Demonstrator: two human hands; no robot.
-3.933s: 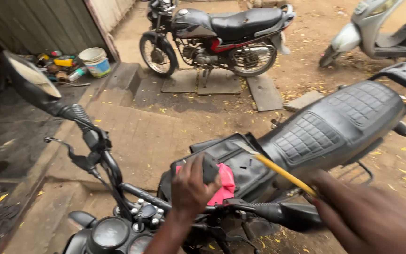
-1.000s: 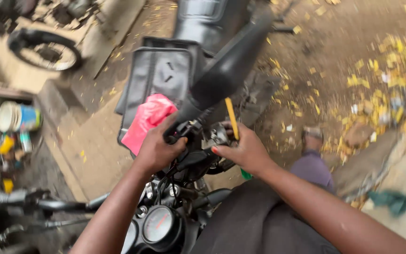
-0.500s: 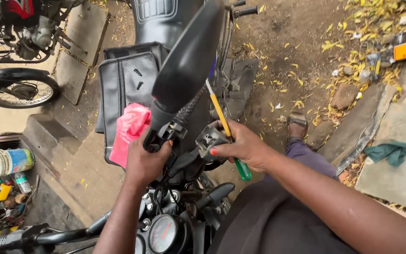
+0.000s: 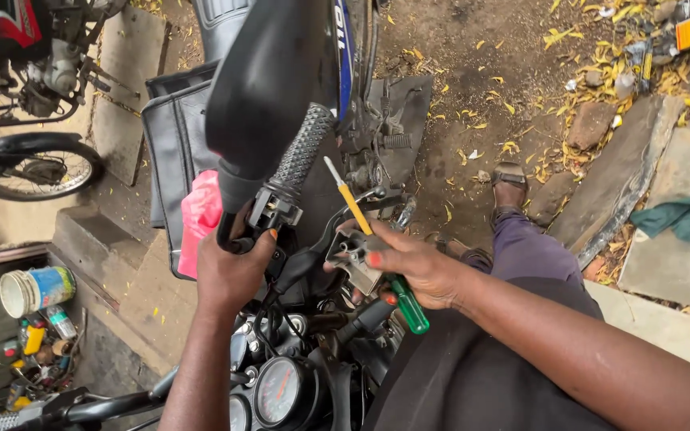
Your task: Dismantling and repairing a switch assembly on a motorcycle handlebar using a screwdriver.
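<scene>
I look down over a motorcycle's handlebar. My left hand (image 4: 229,267) grips the black switch housing (image 4: 273,209) at the base of the ribbed rubber grip (image 4: 301,152), with a pink rag (image 4: 200,215) pressed under it. My right hand (image 4: 409,267) holds a screwdriver (image 4: 370,239) with a yellow shaft and green handle, and its fingers also pinch a grey metal lever bracket (image 4: 351,254). The round gauges (image 4: 279,391) sit just below my hands. A black mirror (image 4: 269,72) rises above the grip.
The black seat (image 4: 171,144) lies behind the bar. Another motorcycle's wheel (image 4: 29,168) stands at the left. Paint tubs and bottles (image 4: 33,307) crowd the lower left. My sandalled foot (image 4: 509,187) rests on dirt strewn with yellow leaves; a green cloth (image 4: 680,215) lies on a slab.
My view swung from beside the bike to straight above the handlebar. Both hands moved onto the right-hand controls, and the right hand now pinches the lever bracket along with the screwdriver.
</scene>
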